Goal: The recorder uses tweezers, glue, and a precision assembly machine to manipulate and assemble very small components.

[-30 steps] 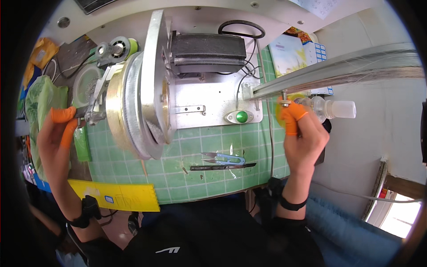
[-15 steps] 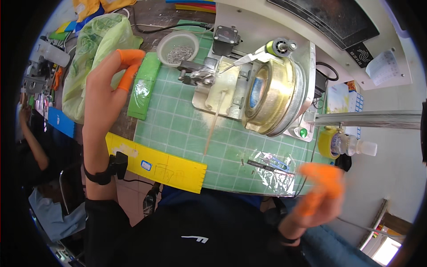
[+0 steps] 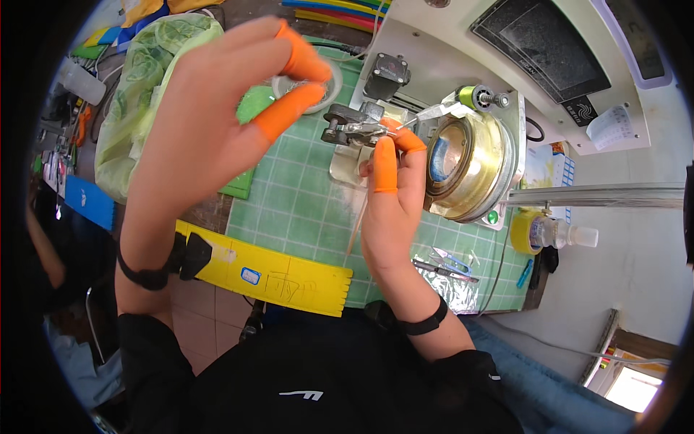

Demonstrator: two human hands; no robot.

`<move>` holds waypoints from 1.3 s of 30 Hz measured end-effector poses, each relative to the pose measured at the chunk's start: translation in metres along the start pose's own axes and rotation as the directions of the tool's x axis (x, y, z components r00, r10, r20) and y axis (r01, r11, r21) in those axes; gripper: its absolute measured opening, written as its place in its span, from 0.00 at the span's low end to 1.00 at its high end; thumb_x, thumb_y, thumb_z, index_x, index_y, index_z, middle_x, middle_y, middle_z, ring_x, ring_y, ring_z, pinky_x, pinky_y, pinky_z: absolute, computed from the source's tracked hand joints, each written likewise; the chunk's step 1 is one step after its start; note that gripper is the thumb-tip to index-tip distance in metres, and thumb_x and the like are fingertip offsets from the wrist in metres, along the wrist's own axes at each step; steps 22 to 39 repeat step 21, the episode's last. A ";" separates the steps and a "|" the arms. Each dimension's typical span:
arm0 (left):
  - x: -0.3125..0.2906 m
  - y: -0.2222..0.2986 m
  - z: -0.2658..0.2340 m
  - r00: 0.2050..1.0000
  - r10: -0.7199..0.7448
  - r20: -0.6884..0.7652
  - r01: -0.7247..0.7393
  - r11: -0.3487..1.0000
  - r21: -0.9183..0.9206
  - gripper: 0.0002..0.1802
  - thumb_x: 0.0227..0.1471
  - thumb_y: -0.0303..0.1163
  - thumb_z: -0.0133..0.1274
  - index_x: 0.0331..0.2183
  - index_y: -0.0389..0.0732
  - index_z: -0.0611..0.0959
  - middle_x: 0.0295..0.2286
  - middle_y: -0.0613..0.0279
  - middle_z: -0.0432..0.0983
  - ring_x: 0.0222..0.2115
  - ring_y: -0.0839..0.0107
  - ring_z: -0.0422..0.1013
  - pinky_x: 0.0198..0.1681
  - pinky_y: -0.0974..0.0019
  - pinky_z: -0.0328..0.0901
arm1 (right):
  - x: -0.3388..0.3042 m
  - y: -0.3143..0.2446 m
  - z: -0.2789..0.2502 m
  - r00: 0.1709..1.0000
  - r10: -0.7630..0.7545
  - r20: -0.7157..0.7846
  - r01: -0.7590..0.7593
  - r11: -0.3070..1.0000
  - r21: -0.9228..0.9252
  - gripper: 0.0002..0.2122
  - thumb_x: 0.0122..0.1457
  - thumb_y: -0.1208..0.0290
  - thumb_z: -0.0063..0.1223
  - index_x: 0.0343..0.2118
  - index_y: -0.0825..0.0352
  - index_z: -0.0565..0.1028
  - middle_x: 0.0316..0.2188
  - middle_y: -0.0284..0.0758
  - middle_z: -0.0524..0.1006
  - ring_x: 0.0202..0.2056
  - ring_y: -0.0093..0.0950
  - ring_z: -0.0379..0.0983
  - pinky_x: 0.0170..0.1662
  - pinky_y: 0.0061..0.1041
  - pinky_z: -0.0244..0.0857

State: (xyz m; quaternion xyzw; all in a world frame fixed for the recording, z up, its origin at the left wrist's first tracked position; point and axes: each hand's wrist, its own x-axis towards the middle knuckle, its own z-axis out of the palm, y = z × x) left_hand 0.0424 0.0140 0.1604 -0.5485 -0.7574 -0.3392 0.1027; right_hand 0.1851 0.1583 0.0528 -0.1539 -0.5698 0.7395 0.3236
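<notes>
Orange finger cots cover the thumb and index finger of both hands. My left hand (image 3: 217, 123) is slightly blurred over the pale round bowl (image 3: 337, 81), its thumb and index tips a little apart with nothing seen between them. The bowl's small metal pieces are mostly hidden behind the fingers. At the dark metal clamp (image 3: 348, 124) on the machine, my right hand (image 3: 394, 210) has its thumb and index closed by the clamp's tip; whatever they grip is too small to make out. Right of that hand is a brass-coloured round drum (image 3: 466, 170), with a yellow-green roller (image 3: 473, 96) above it.
A yellow board (image 3: 303, 282) lies along the near edge of the green gridded mat (image 3: 289, 210). Thread snips (image 3: 452, 259) rest on clear plastic at right, near a clear bottle (image 3: 567, 233). A light-green bag (image 3: 141, 94) stands at left. Another person's arm (image 3: 45, 249) shows far left.
My right hand has come from the lower right up to the clamp, its fingers closed there. My left hand has moved right, from beside the green packet to over the bowl.
</notes>
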 end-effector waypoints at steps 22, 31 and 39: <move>0.104 -0.046 0.065 0.696 0.471 0.542 -0.117 0.819 -0.561 0.21 0.64 0.33 0.55 0.56 0.41 0.78 0.43 0.55 0.83 0.46 0.67 0.78 0.54 0.67 0.69 | 0.035 0.011 0.003 0.982 0.183 -0.052 -0.168 0.964 0.207 0.14 0.73 0.67 0.45 0.58 0.63 0.64 0.60 0.35 0.68 0.51 0.18 0.67 0.52 0.20 0.64; 0.104 -0.046 0.065 0.696 0.471 0.542 -0.117 0.819 -0.561 0.21 0.64 0.33 0.55 0.56 0.41 0.78 0.43 0.55 0.83 0.46 0.67 0.78 0.54 0.67 0.69 | 0.035 0.011 0.003 0.982 0.183 -0.052 -0.168 0.964 0.207 0.14 0.73 0.67 0.45 0.58 0.63 0.64 0.60 0.35 0.68 0.51 0.18 0.67 0.52 0.20 0.64; 0.104 -0.046 0.065 0.696 0.471 0.542 -0.117 0.819 -0.561 0.21 0.64 0.33 0.55 0.56 0.41 0.78 0.43 0.55 0.83 0.46 0.67 0.78 0.54 0.67 0.69 | 0.035 0.011 0.003 0.982 0.183 -0.052 -0.168 0.964 0.207 0.14 0.73 0.67 0.45 0.58 0.63 0.64 0.60 0.35 0.68 0.51 0.18 0.67 0.52 0.20 0.64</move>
